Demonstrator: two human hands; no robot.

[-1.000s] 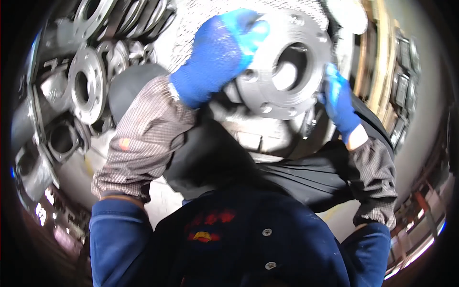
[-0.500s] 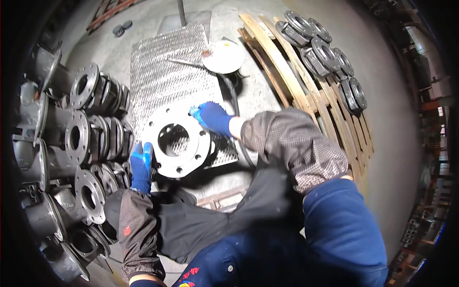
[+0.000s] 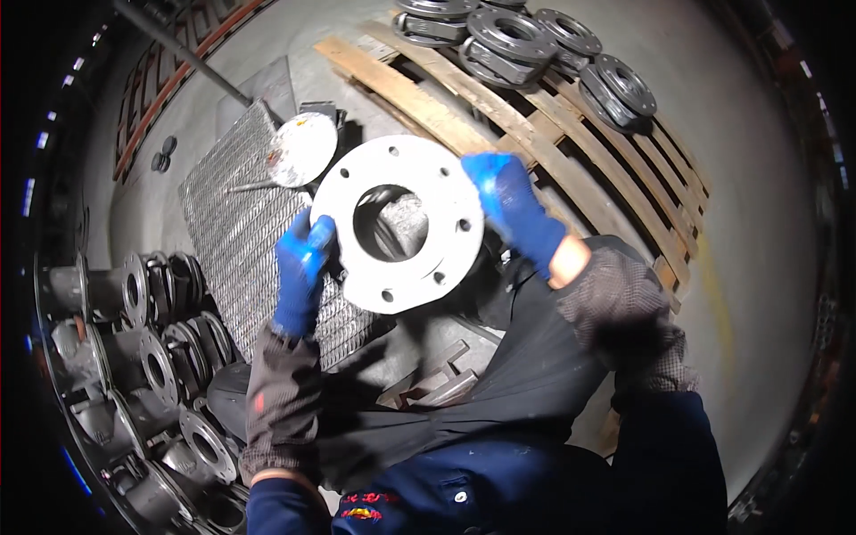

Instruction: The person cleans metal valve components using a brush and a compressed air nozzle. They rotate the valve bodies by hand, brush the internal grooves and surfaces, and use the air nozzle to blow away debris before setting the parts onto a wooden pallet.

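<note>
- Center: a flanged part (image 3: pixel 410 168) between left hand (image 3: pixel 305 259) and right hand (image 3: pixel 513 201).
- Lower left: rows of castings (image 3: pixel 162 367) beside a sheet (image 3: pixel 234 209).
- Behind the left hand: a disc (image 3: pixel 305 147) at the sheet's edge.
- Behind, right: a pallet (image 3: pixel 428 107), flanged castings (image 3: pixel 513 43) on its far side.

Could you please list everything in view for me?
flanged part: one, pale grey, centre
ridged sheet: one, grey, left of centre
round disc: one, stained white, upper left
pallet: one, brown, upper right
smaller parts: at least four, dark grey, on pallet
stacked flanges: many, grey, lower left
pole: one, grey, upper left
small discs: two, dark, far left
metal frame: one, brownish, lower centre
jacket: one, navy, bottom
left hand: one, blue-gloved, left rim
right hand: one, blue-gloved, right rim
</note>
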